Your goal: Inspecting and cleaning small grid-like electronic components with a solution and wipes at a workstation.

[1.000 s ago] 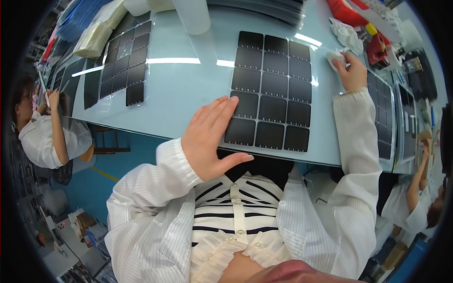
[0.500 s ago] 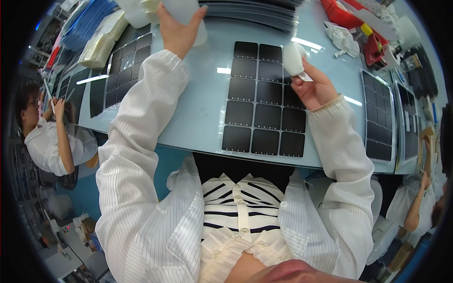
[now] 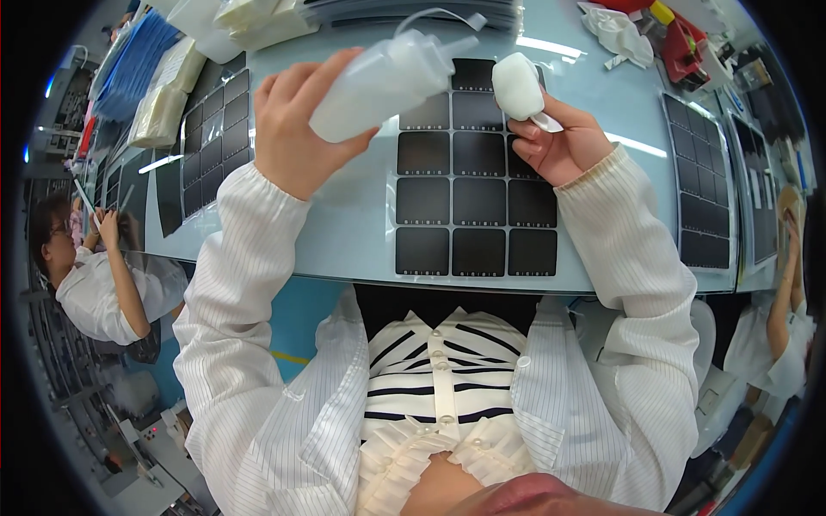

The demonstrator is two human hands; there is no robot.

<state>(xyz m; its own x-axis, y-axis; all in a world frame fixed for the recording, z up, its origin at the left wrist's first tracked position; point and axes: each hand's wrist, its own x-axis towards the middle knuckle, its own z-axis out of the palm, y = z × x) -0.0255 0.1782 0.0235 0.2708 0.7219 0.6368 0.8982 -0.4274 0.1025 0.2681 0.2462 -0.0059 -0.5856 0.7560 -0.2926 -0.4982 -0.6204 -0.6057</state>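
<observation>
A translucent white squeeze bottle [image 3: 366, 96] is in my left hand [image 3: 292, 129], my fingers wrapped round its base. It tilts so that its nozzle points right, and its small cap hangs from a strap. Facing the nozzle with a small gap is a rounded white pad with a short flat handle [image 3: 518, 88]. My right hand [image 3: 564, 142] pinches that pad. Beneath both hands a sheet of black rectangular panels [image 3: 479, 203] lies flat on the pale blue table [image 3: 344, 224]. The bottle and my right hand cover some of its far panels.
Similar dark panel sheets lie at left [image 3: 215, 142] and right [image 3: 699, 185]. Stacked dark sheets [image 3: 413, 12] stand at the far edge, with blue sheets [image 3: 133, 73] far left. A crumpled white cloth [image 3: 619, 34] and a red holder [image 3: 684, 52] sit far right. People work on both sides.
My left hand has brought the bottle from the table's far side nearer to me and tilted it toward the pad. My right hand has shifted slightly, still holding the pad.
</observation>
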